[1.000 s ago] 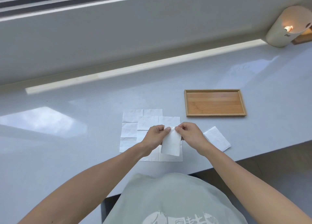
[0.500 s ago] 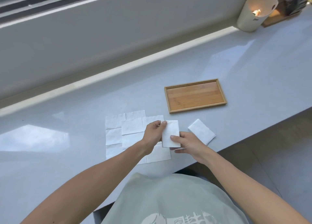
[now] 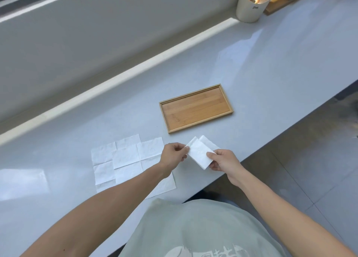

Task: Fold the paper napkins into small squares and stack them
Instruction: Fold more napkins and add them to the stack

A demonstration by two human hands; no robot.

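A folded white napkin (image 3: 199, 154) is held between both hands just above the grey counter. My left hand (image 3: 173, 154) pinches its left corner and my right hand (image 3: 222, 160) grips its lower right edge. Right behind it a second folded napkin (image 3: 210, 143) lies on the counter, partly hidden by the held one. To the left, unfolded white napkins (image 3: 126, 157) lie spread flat and overlapping, with my left forearm across their right part.
An empty wooden tray (image 3: 195, 108) sits just beyond the hands. A white cylindrical lamp (image 3: 251, 4) and a wooden stand (image 3: 280, 3) are at the far right corner. The counter's front edge (image 3: 271, 146) runs close to the right of my right hand, floor beyond it.
Both hands have carried the folded napkin to the right, off the spread napkins and over the folded one by the counter edge. The head camera has tilted and swung.
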